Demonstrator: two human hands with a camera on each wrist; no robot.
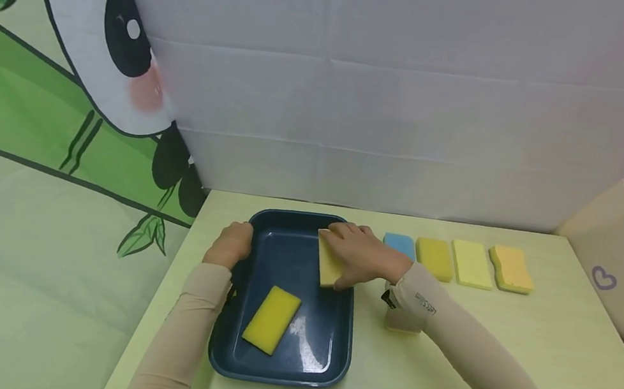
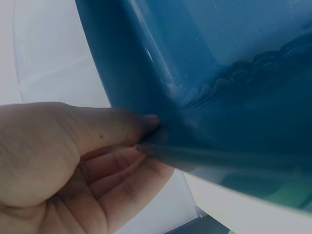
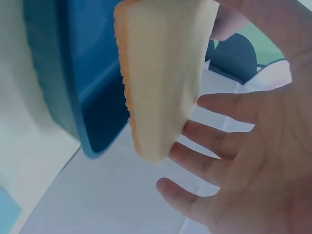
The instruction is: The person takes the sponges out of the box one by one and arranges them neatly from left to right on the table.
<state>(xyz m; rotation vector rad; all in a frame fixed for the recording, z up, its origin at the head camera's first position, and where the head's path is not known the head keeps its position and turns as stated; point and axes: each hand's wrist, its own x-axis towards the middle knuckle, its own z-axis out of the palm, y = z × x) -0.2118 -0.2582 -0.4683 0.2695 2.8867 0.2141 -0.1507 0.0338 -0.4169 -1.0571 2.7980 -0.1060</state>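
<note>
The left hand point(image 1: 230, 244) pinches the blue tray point(image 1: 281, 261) by its rim, a yellow sponge point(image 1: 271, 320) lies inside, nearer the person than both hands, and the pale sponge point(image 1: 328, 266) beneath the right hand point(image 1: 361, 255) could drop askew if that wide-fingered grip slips.

Sponges point(image 1: 271, 320) lie in and right of the tray point(image 1: 281, 261).
</note>
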